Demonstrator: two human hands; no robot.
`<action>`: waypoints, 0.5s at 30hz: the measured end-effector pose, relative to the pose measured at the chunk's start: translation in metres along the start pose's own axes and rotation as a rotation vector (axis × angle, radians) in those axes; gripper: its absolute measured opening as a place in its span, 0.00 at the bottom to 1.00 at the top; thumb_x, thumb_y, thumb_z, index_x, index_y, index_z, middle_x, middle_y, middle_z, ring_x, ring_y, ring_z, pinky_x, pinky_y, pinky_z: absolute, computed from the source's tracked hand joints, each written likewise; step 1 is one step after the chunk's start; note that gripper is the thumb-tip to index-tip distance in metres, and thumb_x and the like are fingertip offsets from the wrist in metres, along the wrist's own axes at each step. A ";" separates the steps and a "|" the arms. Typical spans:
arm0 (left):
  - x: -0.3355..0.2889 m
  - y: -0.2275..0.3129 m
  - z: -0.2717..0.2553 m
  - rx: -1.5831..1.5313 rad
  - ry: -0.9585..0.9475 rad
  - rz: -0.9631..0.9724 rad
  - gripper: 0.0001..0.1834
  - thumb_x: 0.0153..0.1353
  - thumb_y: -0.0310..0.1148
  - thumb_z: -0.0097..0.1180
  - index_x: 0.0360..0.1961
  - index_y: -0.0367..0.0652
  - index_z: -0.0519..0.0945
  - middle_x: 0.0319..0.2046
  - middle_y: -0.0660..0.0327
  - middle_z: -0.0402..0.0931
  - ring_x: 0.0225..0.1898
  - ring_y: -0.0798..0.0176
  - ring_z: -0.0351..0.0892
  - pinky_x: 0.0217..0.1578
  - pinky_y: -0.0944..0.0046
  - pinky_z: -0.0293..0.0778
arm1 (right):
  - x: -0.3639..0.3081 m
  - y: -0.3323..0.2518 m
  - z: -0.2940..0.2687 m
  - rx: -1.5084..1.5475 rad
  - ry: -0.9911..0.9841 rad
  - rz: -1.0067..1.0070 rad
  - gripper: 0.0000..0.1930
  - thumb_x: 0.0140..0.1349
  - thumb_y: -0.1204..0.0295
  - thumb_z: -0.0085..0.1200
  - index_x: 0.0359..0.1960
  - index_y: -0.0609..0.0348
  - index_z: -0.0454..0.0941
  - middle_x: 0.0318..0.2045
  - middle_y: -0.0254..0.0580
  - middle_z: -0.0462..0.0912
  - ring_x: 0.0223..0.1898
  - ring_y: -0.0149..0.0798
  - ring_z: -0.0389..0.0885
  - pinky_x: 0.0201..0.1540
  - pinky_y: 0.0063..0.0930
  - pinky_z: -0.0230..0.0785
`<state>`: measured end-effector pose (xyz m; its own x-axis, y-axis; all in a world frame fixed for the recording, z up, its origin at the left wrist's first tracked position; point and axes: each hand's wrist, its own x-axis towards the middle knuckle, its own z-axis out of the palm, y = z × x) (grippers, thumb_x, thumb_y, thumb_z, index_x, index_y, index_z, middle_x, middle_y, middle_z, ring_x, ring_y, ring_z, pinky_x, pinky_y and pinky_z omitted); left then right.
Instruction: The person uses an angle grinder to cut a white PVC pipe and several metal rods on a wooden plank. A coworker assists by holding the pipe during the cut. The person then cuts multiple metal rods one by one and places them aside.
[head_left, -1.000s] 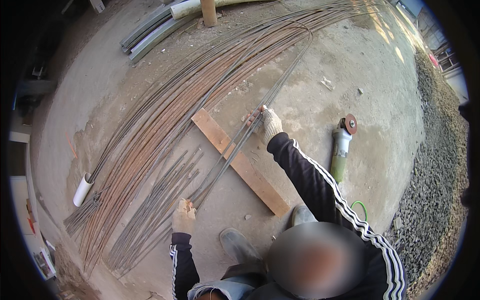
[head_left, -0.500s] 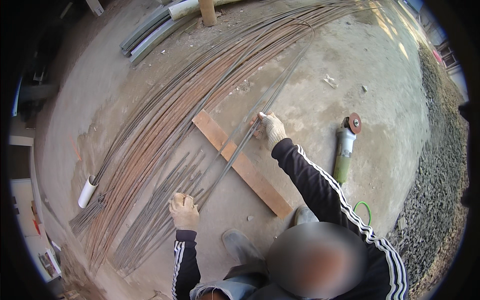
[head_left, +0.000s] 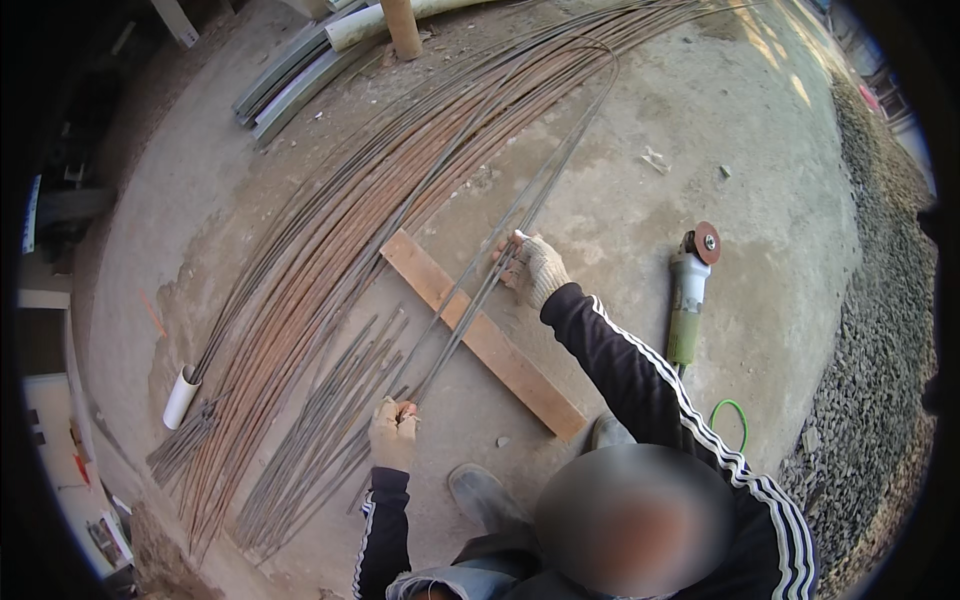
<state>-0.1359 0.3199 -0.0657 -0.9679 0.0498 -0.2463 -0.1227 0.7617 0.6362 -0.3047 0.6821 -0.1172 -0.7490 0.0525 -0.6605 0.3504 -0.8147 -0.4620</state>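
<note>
My right hand [head_left: 533, 268], in a pale knitted glove, is closed round a few long thin steel rods [head_left: 477, 303] that slant across a wooden plank. Lower left, my gloved left hand [head_left: 394, 432] has its fingers curled at the near ends of these same rods; the palm side is hidden. Beside the left hand lies a bundle of short cut steel rods [head_left: 318, 420] on the concrete. The wooden plank [head_left: 505, 362] lies flat beneath the rods, between my two hands.
A long curved bundle of rusty rebar [head_left: 330, 235] runs along the left, a white pipe piece [head_left: 181, 398] at its near end. To the right lies an angle grinder [head_left: 689, 295] with a reddish disc and green cable [head_left: 735, 405]. Gravel [head_left: 850, 380] borders the floor; metal channels [head_left: 290, 90] lie at the back.
My left hand has moved right and slightly nearer, from over the short rods to the long rods' near ends. The right hand keeps its grip and has shifted slightly left.
</note>
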 end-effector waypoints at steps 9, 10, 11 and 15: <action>-0.025 -0.005 -0.030 0.262 0.168 0.057 0.07 0.67 0.34 0.66 0.40 0.43 0.83 0.52 0.48 0.81 0.45 0.40 0.86 0.40 0.44 0.82 | -0.008 0.000 -0.010 -0.065 -0.025 -0.036 0.32 0.77 0.45 0.56 0.69 0.54 0.66 0.54 0.47 0.81 0.52 0.47 0.84 0.57 0.47 0.81; -0.029 -0.008 -0.039 0.295 0.210 0.098 0.07 0.67 0.34 0.66 0.40 0.44 0.83 0.52 0.48 0.81 0.45 0.40 0.86 0.40 0.45 0.82 | -0.008 -0.001 -0.014 -0.065 -0.022 -0.055 0.36 0.76 0.43 0.56 0.73 0.56 0.63 0.56 0.49 0.80 0.54 0.49 0.84 0.58 0.48 0.80; -0.033 -0.012 -0.049 0.328 0.252 0.140 0.07 0.68 0.35 0.66 0.41 0.44 0.83 0.51 0.49 0.82 0.45 0.41 0.86 0.40 0.45 0.82 | -0.009 -0.002 -0.018 -0.083 -0.017 -0.060 0.39 0.75 0.42 0.56 0.74 0.57 0.62 0.59 0.51 0.79 0.55 0.50 0.83 0.58 0.49 0.80; -0.059 -0.029 -0.102 0.269 0.264 0.036 0.12 0.62 0.37 0.73 0.36 0.41 0.84 0.40 0.51 0.84 0.41 0.43 0.86 0.39 0.49 0.82 | -0.011 -0.006 -0.033 -0.058 0.046 -0.041 0.30 0.75 0.41 0.55 0.64 0.51 0.72 0.55 0.45 0.80 0.52 0.47 0.84 0.55 0.45 0.81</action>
<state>-0.0978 0.2291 0.0045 -0.9980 -0.0623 -0.0077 -0.0598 0.9066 0.4178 -0.2797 0.7057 -0.1265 -0.7371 0.1130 -0.6662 0.3526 -0.7767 -0.5219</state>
